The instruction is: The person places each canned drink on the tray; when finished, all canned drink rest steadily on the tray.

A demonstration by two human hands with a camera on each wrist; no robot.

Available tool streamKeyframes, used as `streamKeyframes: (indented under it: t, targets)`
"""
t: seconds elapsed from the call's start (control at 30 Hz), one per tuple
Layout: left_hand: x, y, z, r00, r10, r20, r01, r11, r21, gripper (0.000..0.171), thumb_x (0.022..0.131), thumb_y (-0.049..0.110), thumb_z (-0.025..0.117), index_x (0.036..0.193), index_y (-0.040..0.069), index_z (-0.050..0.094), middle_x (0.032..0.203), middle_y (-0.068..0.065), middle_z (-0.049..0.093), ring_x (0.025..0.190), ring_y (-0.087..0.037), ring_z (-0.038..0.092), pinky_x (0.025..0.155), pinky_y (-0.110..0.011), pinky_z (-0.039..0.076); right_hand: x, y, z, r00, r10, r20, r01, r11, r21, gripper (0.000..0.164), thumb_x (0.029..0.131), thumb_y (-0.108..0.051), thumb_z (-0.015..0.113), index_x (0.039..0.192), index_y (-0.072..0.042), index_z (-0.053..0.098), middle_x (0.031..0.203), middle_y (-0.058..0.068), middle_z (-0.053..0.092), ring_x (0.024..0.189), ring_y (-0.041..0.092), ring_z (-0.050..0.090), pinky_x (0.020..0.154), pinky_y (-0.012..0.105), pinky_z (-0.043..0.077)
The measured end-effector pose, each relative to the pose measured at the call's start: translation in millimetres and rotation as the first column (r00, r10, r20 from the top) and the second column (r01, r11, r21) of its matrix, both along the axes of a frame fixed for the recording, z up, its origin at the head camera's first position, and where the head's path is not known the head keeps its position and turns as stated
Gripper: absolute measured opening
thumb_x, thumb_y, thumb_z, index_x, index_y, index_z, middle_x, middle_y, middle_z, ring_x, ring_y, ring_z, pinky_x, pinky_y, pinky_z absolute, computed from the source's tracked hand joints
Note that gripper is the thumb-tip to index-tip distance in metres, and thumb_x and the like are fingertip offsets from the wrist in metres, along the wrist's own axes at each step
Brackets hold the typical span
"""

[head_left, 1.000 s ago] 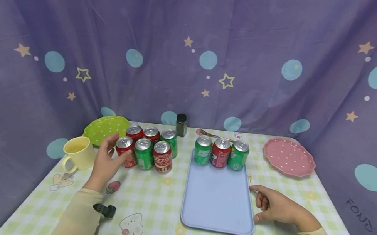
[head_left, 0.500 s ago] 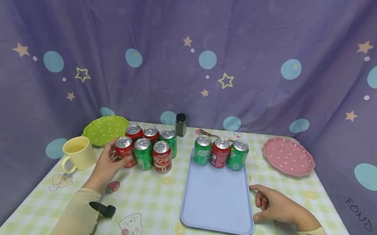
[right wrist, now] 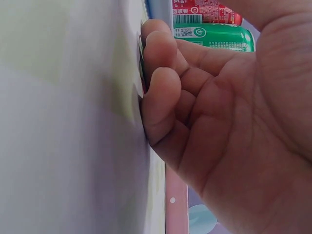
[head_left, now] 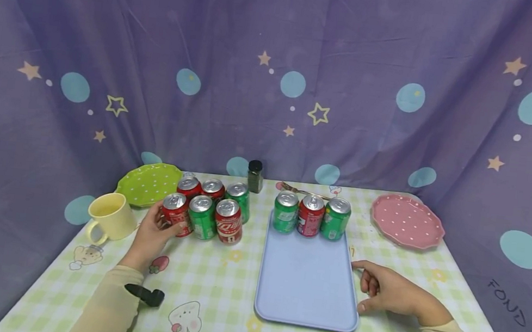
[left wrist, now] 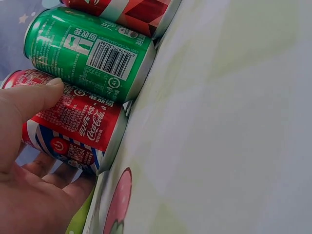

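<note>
My left hand (head_left: pixel 149 237) grips a red Coca-Cola can (head_left: pixel 176 213) at the near left corner of a two-row group; in the left wrist view the thumb lies on its printed side and the fingers reach round its far side. Beside it stand a green can (head_left: pixel 202 222) and another red can (head_left: pixel 229 227), with several more cans behind. A blue tray (head_left: pixel 309 280) carries a green (head_left: pixel 285 215), a red (head_left: pixel 310 217) and a second green can (head_left: pixel 336 220) in a row at its far end. My right hand (head_left: pixel 394 293) touches the tray's right edge with index finger and thumb, other fingers bent.
A yellow mug (head_left: pixel 113 215) and a green dotted plate (head_left: pixel 145 184) are at the left. At the back are a dark-capped spice jar (head_left: pixel 255 178) and a fork (head_left: pixel 303 192). A pink dotted plate (head_left: pixel 407 221) lies at the right, and a curtain (head_left: pixel 273 106) hangs behind the table.
My left hand has closed its fingers and thumb round the near left red can, having been spread beside it before. The right hand and the tray have stayed put.
</note>
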State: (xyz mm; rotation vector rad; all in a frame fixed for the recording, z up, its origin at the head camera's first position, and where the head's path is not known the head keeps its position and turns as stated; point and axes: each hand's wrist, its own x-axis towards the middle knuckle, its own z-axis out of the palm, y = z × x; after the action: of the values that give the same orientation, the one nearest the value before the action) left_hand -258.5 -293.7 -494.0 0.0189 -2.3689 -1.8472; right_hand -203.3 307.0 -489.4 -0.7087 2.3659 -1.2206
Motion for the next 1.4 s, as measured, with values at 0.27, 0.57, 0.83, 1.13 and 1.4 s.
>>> streamKeyframes:
  t: [0.27, 0.57, 0.83, 1.13, 1.4]
  targets:
    - [-3.6, -1.6, -4.0, 0.999, 0.036, 0.005, -0.035, 0.999, -0.009, 0.089, 0.093, 0.024, 0.083, 0.163, 0.019, 0.028, 0.161, -0.012, 0.042, 0.148, -0.031, 0.040, 0.121, -0.053, 0.034, 0.2, -0.6, 0.0, 1.000, -0.003, -0.010, 0.003, 1.000, 0.007, 0.095, 0.077, -0.018, 0.094, 0.151, 0.009, 0.040, 0.095, 0.011, 0.058, 0.074, 0.017, 0.054, 0.064, 0.025, 0.048]
    - [-0.6, 1.9, -0.8, 0.991, 0.122, -0.056, -0.121, 0.992, 0.021, 0.085, 0.092, 0.015, 0.084, 0.160, 0.015, 0.033, 0.155, -0.011, 0.047, 0.142, -0.028, 0.046, 0.118, -0.049, 0.039, 0.7, 0.0, 0.2, 1.000, -0.003, -0.021, 0.004, 1.000, 0.013, 0.095, 0.077, -0.019, 0.094, 0.150, 0.009, 0.040, 0.095, 0.011, 0.057, 0.074, 0.015, 0.054, 0.064, 0.024, 0.048]
    - [12.3, 10.2, 22.7, 0.917, 0.273, -0.291, -0.299, 0.953, -0.047, 0.083, 0.086, 0.011, 0.089, 0.154, 0.014, 0.043, 0.146, -0.009, 0.056, 0.131, -0.023, 0.054, 0.114, -0.042, 0.044, 0.7, -0.7, 0.4, 1.000, -0.005, -0.022, 0.005, 1.000, 0.016, 0.095, 0.077, -0.018, 0.094, 0.151, 0.009, 0.040, 0.095, 0.011, 0.058, 0.075, 0.015, 0.054, 0.063, 0.025, 0.047]
    - [53.0, 53.5, 92.8, 0.794, 0.320, -0.517, -0.369, 0.929, 0.007, 0.072, 0.082, -0.006, 0.085, 0.145, 0.000, 0.050, 0.134, -0.009, 0.063, 0.111, -0.003, 0.058, 0.098, -0.023, 0.047, 0.3, -1.7, -0.1, 1.000, -0.007, -0.001, 0.007, 1.000, 0.009, 0.094, 0.078, -0.017, 0.093, 0.151, 0.009, 0.040, 0.095, 0.011, 0.057, 0.075, 0.017, 0.053, 0.063, 0.024, 0.046]
    - [55.9, 80.6, 106.3, 0.794, 0.186, -0.579, -0.212, 0.977, 0.023, 0.078, 0.077, -0.010, 0.088, 0.145, 0.003, 0.050, 0.135, -0.005, 0.063, 0.114, -0.011, 0.061, 0.097, -0.023, 0.047, 0.8, -1.1, 1.3, 1.000, 0.000, 0.001, 0.000, 1.000, 0.005, 0.091, 0.079, -0.017, 0.093, 0.149, 0.008, 0.041, 0.095, 0.012, 0.057, 0.075, 0.017, 0.054, 0.063, 0.024, 0.047]
